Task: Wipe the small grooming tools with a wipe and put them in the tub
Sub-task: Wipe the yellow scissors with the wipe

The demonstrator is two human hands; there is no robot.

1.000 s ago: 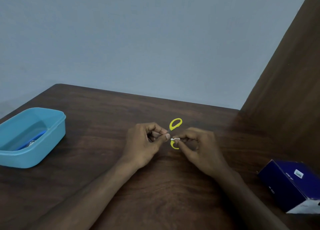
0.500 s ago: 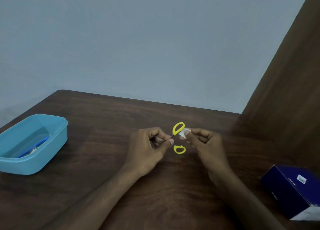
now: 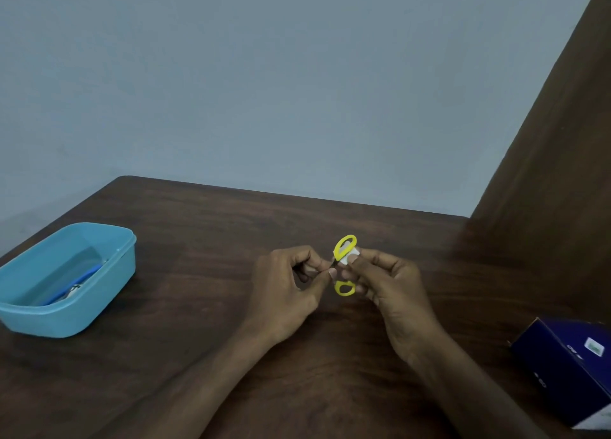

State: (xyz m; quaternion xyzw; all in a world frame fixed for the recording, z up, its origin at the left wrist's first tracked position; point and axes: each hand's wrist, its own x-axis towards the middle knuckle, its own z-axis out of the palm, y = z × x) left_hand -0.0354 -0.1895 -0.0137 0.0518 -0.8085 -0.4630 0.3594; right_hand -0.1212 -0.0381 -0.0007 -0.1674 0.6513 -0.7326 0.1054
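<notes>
Small scissors with yellow handle rings (image 3: 345, 246) are held above the dark wooden table (image 3: 198, 356). My left hand (image 3: 287, 289) pinches them at the blade end, and the blades are hidden in its fingers. My right hand (image 3: 390, 286) pinches a small white wipe (image 3: 351, 255) against the upper yellow ring. The lower ring (image 3: 345, 288) hangs between the two hands. A light blue tub (image 3: 99, 293) stands at the table's left edge, holding a blue-handled tool (image 3: 77, 281) and a small metal tool.
A dark blue box (image 3: 568, 369) sits at the table's right near corner. A brown wooden panel (image 3: 545, 174) rises along the right side, and a grey wall stands behind the table.
The right hand moved the wipe from the scissors' middle up onto the upper yellow ring. The handles opened apart. The view tilted, so everything sits lower in the frame.
</notes>
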